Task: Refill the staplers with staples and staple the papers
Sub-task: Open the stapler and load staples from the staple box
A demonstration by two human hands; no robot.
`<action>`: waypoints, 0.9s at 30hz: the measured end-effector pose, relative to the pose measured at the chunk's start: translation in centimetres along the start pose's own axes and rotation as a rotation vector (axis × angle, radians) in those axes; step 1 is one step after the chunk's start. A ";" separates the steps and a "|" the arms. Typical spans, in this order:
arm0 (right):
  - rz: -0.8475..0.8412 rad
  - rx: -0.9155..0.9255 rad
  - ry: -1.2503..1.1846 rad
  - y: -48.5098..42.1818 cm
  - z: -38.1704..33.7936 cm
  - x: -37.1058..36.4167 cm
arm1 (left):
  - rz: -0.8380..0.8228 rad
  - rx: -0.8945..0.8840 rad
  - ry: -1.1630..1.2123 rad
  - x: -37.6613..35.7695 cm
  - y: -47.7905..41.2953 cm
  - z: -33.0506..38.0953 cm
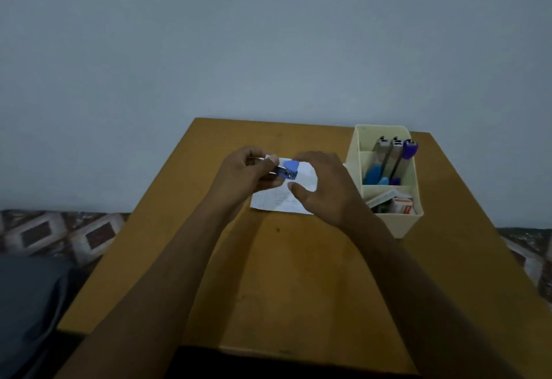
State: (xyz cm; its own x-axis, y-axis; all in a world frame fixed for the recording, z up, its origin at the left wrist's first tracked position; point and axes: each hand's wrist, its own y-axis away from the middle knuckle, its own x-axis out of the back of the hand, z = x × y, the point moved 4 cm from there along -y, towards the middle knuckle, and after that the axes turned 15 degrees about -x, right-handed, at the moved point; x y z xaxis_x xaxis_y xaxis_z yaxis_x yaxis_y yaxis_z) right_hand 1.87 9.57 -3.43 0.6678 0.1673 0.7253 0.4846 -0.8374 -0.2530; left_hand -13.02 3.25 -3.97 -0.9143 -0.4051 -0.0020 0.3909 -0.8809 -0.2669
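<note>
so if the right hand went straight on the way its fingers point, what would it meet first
Probably the small blue stapler that the left hand grips; the right hand points straight at it, depth unclear.

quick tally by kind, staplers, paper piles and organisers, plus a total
staplers: 4 (a blue stapler in the left hand, 3 standing staplers in the organiser)
paper pile: 1
organiser: 1
total: 6
</note>
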 end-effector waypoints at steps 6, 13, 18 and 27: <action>-0.087 -0.166 -0.279 0.6 1.6 -4.0 | -0.024 0.081 -0.012 0.6 2.4 -3.1; -0.093 -0.207 -0.418 -0.5 4.6 -3.9 | -0.158 -0.055 -0.318 -0.9 0.7 -4.2; -0.066 -0.239 -0.455 -1.4 6.3 -3.2 | -0.233 -0.208 -0.483 -2.6 -1.6 -4.7; -0.069 -0.298 -0.510 -3.1 8.5 -3.0 | -0.291 -0.350 -0.599 -4.7 -3.1 -6.0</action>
State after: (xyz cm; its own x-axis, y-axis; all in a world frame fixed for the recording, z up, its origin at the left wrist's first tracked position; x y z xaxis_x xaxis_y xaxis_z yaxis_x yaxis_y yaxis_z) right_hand 3.21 16.07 -10.31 0.8633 0.3940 0.3154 0.4066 -0.9132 0.0277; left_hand -10.58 9.31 -8.88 -0.7221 -0.3198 0.6135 -0.0057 -0.8840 -0.4675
